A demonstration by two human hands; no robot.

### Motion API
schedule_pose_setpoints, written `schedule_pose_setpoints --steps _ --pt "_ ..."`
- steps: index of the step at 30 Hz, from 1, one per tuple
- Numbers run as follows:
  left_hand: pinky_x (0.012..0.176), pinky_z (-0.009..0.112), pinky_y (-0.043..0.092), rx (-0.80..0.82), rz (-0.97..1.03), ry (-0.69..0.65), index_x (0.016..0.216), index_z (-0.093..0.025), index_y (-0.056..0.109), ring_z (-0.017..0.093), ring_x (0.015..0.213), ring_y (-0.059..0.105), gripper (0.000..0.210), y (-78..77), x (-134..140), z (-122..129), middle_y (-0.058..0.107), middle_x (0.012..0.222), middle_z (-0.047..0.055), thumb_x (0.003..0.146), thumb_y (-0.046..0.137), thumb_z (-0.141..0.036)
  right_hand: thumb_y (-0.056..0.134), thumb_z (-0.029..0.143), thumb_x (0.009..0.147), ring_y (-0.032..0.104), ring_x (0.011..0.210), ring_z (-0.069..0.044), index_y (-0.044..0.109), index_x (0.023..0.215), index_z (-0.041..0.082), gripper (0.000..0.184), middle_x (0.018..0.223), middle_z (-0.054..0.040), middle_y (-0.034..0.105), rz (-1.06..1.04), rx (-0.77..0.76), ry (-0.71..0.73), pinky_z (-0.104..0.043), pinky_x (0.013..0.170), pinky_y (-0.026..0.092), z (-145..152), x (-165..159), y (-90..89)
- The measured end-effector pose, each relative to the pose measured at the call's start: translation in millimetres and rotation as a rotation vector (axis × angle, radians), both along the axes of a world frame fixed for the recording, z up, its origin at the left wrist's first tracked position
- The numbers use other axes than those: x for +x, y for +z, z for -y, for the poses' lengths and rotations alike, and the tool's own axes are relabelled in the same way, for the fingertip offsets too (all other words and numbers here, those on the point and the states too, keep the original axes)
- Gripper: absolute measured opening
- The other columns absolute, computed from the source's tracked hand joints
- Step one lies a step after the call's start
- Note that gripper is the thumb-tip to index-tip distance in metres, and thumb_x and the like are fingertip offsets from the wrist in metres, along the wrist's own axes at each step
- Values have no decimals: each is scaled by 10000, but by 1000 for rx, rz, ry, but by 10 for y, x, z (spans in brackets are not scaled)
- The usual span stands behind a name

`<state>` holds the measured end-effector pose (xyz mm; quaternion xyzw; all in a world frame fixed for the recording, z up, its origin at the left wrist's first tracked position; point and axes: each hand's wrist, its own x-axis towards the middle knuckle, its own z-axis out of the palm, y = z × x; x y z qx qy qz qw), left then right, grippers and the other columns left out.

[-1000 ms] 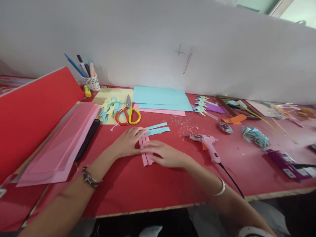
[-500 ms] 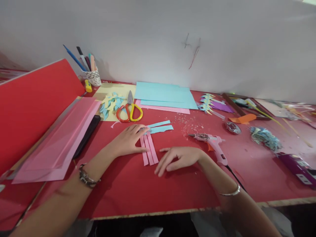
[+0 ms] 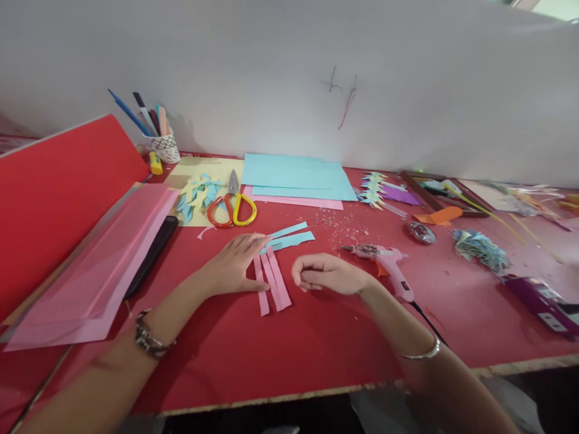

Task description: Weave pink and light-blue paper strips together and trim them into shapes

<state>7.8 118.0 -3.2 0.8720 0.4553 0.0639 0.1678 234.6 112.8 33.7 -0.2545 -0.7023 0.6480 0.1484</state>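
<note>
My left hand [image 3: 235,262] rests over the upper ends of the paper strips, fingers stretched out and the thumb apart near the pink ones. Several pink paper strips [image 3: 277,280] fan toward me on the red table. Light blue paper strips [image 3: 294,241] point to the right from the same spot, where the fingers partly cover them. Just right of the pink strips is my right hand [image 3: 328,274], its fingers curled in and nothing visible in them. A pink glue gun [image 3: 391,265] lies beyond it, amid scattered bits.
Scissors [image 3: 233,208] lie on yellow paper beside cut paper pieces [image 3: 199,196]. Blue sheets [image 3: 296,175] sit at the back. Pink sheets [image 3: 99,259] and a red board [image 3: 67,187] are at left, with a pen cup [image 3: 165,146] behind. A yarn-like bundle [image 3: 482,248] is at right.
My right hand has curled its fingers and lifted slightly away from the strips. The pink strips have spread apart a little. My left hand stays on the strips; the view has shifted slightly.
</note>
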Motion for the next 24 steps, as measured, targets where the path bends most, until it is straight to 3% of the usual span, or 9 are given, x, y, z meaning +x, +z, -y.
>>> schedule_pose_setpoints --steps 3,6,8,10,13,16,20,24 --pt "1004 444 250 32 4 -45 1334 -171 258 300 1240 298 846 8 -6 12 354 1344 145 683 441 -679 331 115 788 443 568 -59 452 708 165 154 648 22 465 12 202 -118 -201 575 379 5 -28 -10" --pt "996 438 267 71 -3 -14 1304 -171 314 286 1219 334 711 2 37 30 387 1318 135 752 406 -611 307 92 780 500 688 -109 475 721 173 195 733 -24 524 201 557 -322 -268 691 415 -25 -68 -91" --pt "978 424 299 104 2 60 1292 -167 330 272 1202 360 599 -13 97 45 411 1292 129 816 355 -530 324 106 793 513 853 -165 532 839 159 219 887 -84 572 397 787 -423 -334 800 400 -60 -96 -169" --pt "950 413 334 152 6 139 1284 -157 337 272 1175 388 550 -32 170 57 441 1256 132 833 366 -470 327 108 802 471 1025 -206 523 1044 140 313 1089 -129 549 563 908 -458 -378 890 357 -90 -125 -239" --pt "895 420 379 188 28 196 1261 -138 358 290 1094 442 572 -54 258 67 498 1166 142 789 477 -439 310 76 802 376 1185 -208 415 1239 131 453 1289 -126 443 733 918 -424 -405 984 266 -102 -171 -292" --pt "866 427 400 138 151 193 1248 -145 359 283 1049 466 628 -59 278 68 513 1098 130 736 548 -457 308 92 821 369 1199 -211 396 1266 155 458 1319 -104 427 791 887 -416 -446 992 212 -73 -213 -272" --pt "842 407 431 21 435 264 1218 -179 366 239 999 505 613 -45 244 57 473 1115 112 710 571 -452 338 176 857 449 1081 -244 479 1189 174 361 1198 -109 528 777 886 -439 -418 846 297 -26 -236 -191" --pt "774 386 467 -197 679 323 1186 -176 365 185 840 567 538 -32 235 31 514 1058 95 727 535 -399 366 192 870 504 990 -223 551 1085 167 285 1057 -97 586 776 861 -436 -372 777 277 -16 -223 -141"
